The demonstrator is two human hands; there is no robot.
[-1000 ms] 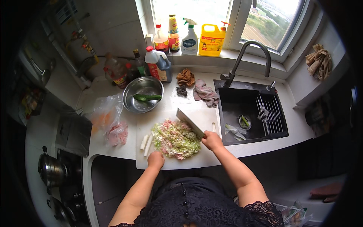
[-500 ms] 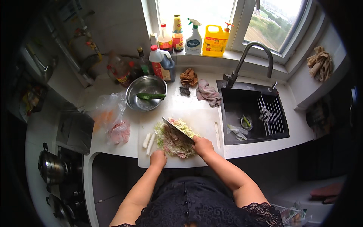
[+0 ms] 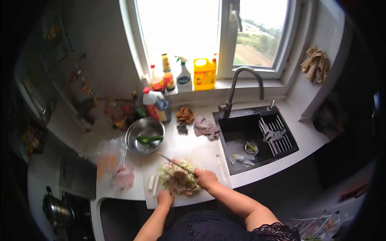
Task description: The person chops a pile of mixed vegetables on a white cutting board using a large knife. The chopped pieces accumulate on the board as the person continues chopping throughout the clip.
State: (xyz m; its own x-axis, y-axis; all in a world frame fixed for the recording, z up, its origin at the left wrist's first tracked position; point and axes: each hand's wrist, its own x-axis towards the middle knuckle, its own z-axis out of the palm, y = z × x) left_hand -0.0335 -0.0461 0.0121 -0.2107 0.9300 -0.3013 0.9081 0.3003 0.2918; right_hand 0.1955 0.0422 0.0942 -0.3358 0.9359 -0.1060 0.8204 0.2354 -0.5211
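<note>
My right hand (image 3: pixel 206 178) is closed around the handle of a cleaver (image 3: pixel 177 163). Its blade appears nearly edge-on above a spread heap of chopped pale-green vegetable and pink minced meat (image 3: pixel 177 182). The heap lies on a white cutting board (image 3: pixel 211 154) at the counter's front edge. Curled into a fist, my left hand (image 3: pixel 165 198) rests near the board's front edge, beside the heap; whether anything is inside it is hidden. White strips (image 3: pixel 153 184) lie just left of the heap.
A steel bowl (image 3: pixel 145 150) with a green vegetable (image 3: pixel 149 139) stands behind the board. Plastic-bagged pink meat (image 3: pixel 124 176) sits at left. Rags (image 3: pixel 206 127) and a black sink (image 3: pixel 237 132) are right. Bottles (image 3: pixel 157 105) stand along the back; a pot (image 3: pixel 58 209) is far left.
The whole scene sits lower in the picture as my view has tilted up. The cleaver's blade has turned from showing its flat side to nearly edge-on. My left fist stays beside the heap.
</note>
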